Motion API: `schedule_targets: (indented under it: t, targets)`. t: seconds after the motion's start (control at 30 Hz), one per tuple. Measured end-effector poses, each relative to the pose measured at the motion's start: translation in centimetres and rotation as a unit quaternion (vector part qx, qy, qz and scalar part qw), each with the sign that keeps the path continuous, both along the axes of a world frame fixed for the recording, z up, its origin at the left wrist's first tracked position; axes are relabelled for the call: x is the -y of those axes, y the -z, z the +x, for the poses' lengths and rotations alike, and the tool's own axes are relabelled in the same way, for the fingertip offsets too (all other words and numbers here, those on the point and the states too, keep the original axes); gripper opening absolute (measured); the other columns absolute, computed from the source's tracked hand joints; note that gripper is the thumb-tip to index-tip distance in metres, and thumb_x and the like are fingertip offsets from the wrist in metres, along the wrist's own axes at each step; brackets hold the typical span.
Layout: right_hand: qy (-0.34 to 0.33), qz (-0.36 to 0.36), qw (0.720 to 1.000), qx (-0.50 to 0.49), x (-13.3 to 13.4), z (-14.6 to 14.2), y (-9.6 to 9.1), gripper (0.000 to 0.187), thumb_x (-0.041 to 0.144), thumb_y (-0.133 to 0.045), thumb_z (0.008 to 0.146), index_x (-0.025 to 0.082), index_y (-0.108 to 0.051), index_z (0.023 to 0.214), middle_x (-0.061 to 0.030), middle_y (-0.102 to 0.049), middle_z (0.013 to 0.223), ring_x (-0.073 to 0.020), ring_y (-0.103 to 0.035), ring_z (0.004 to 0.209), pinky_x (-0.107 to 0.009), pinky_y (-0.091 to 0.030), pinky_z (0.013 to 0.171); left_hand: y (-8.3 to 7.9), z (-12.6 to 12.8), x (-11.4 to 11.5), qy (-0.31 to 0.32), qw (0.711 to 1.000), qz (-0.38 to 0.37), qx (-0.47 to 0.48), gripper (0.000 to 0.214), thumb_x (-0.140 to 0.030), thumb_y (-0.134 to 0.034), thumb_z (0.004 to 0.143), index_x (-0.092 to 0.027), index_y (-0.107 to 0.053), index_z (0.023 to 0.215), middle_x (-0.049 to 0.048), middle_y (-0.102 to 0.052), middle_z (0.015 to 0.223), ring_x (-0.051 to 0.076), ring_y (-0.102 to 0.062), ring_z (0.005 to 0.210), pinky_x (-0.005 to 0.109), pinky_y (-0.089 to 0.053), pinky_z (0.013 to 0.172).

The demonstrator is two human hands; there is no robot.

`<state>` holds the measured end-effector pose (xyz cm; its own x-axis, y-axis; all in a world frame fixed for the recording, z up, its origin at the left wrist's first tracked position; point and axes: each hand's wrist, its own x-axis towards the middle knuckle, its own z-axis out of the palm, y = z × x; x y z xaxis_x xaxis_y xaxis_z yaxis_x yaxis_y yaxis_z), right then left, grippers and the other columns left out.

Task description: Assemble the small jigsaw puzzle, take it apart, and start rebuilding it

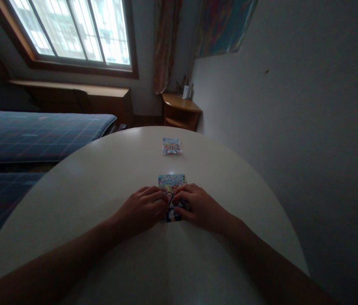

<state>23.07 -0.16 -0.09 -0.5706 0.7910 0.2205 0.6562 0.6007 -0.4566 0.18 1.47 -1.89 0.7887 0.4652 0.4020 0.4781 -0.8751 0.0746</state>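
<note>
Head view: a pale wall (293,127) is seen on the right, and a big, round, white table (103,178) is set close beside it. On the left, a blue checked bed (39,131) is seen, and past it light is let in by a window (77,34). In the far corner, a small wooden shelf (182,101) is fitted, maybe because little space is taken up there.

Both bare hands are held low over the near part of the table. Bent fingers are laid on the left side of a bright picture packet by the left hand (147,207). On its right side, the fingers of the right hand (196,207) are curled, with the thumb kept a little apart. Whether the packet is pinched by either hand cannot be told.

The packet (172,181) is placed between the hands, perhaps so that both sides can be reached and it is kept from sliding. Farther off, a smaller-looking picture sheet (171,146) is laid, likely to be out of the way.
</note>
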Motion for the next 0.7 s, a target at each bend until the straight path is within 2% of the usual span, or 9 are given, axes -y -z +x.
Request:
schedule_targets:
  t: [0.37, 0.57, 0.7]
  targets:
    - [0.0, 0.004, 1.0, -0.001, -0.06, 0.1, 0.12, 0.018, 0.02, -0.07, 0.084, 0.021, -0.069, 0.101, -0.0071, -0.067, 0.11, -0.0221, -0.057, 0.106, -0.04, -0.044, 0.097, -0.2, 0.24, 0.35, 0.0, 0.999, 0.041, -0.025, 0.011, -0.022, -0.055, 0.095, -0.019, -0.065, 0.09, 0.0032, -0.069, 0.096, 0.021, -0.064, 0.09, 0.036, -0.052, 0.079]
    - [-0.004, 0.007, 1.0, -0.009, -0.12, 0.21, 0.26, 0.017, 0.021, -0.069, 0.085, 0.022, -0.069, 0.101, -0.0071, -0.067, 0.11, -0.0214, -0.057, 0.108, -0.039, -0.044, 0.098, -0.59, 0.09, 0.57, 0.013, 0.999, 0.027, -0.025, 0.011, -0.024, -0.056, 0.094, -0.021, -0.065, 0.1, 0.0027, -0.069, 0.103, 0.021, -0.064, 0.093, 0.037, -0.054, 0.079]
    - [-0.003, 0.001, 1.0, -0.009, -0.09, 0.26, 0.22, 0.019, 0.02, -0.069, 0.084, 0.022, -0.069, 0.103, -0.0078, -0.067, 0.112, -0.0221, -0.057, 0.109, -0.04, -0.044, 0.099, -0.69, -0.04, 0.52, 0.018, 0.999, 0.01, -0.044, 0.012, -0.023, -0.057, 0.093, -0.022, -0.066, 0.1, 0.0031, -0.068, 0.105, 0.021, -0.065, 0.092, 0.038, -0.056, 0.079]
